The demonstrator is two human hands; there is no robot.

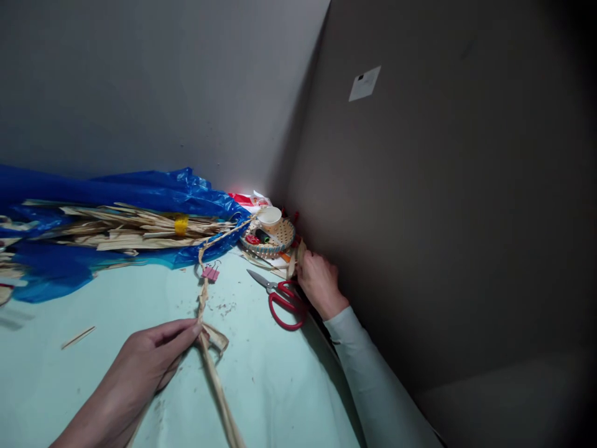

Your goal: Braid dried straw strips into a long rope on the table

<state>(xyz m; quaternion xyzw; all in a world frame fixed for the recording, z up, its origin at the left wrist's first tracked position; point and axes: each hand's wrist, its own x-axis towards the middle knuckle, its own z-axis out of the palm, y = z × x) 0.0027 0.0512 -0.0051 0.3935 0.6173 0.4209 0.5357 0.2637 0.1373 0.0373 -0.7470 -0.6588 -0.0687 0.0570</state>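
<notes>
My left hand [158, 351] pinches a cord of twisted dried leaf strips [203, 298] between thumb and fingertips. Below the pinch, loose strips [217, 386] run toward the bottom edge, and a short curled end sticks out to the right. Farther up, a pink binder clip [211, 274] sits against the cord, which continues toward the basket. At the table's right edge, my right hand [321, 283] is closed around a pale dried strip [301, 254], its fingertips partly hidden. Red-handled scissors [282, 302] lie just left of that hand, blades pointing away.
A bundle of dried leaves [140, 230] with a yellow band lies on blue plastic sheeting [153, 180] along the back wall. A woven basket [280, 249] holds a white paper cup [269, 216] and a dark thread spool [262, 236]. The dark wall [443, 218] stands close on the right.
</notes>
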